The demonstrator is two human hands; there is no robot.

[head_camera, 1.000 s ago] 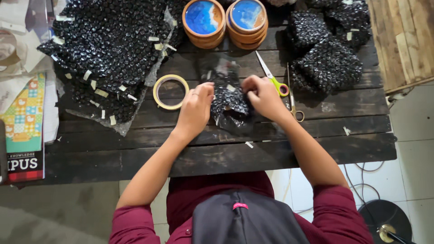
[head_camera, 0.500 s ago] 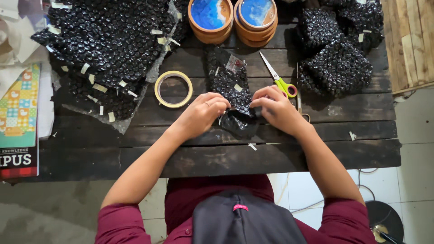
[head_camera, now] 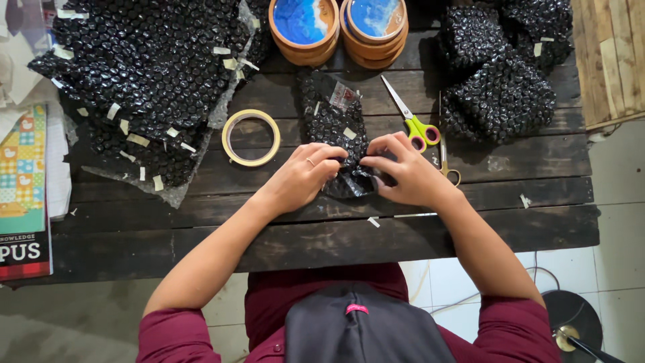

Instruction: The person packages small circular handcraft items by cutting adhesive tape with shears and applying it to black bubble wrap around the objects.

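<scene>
Wrapping step: black bubble-wrap parcel [head_camera: 336,134] at counter [head_camera: 302,232] ctr.
L hand [head_camera: 302,176] & R hand [head_camera: 406,171] both pinch its near end closed; next likely needs tape roll [head_camera: 251,137], just left.

My hands cover the near end of the bubble-wrap strip [head_camera: 334,124], so I can't see what's inside it. The top edge cuts off both wooden coasters [head_camera: 304,27], and the left edge crops the book [head_camera: 25,195].
</scene>
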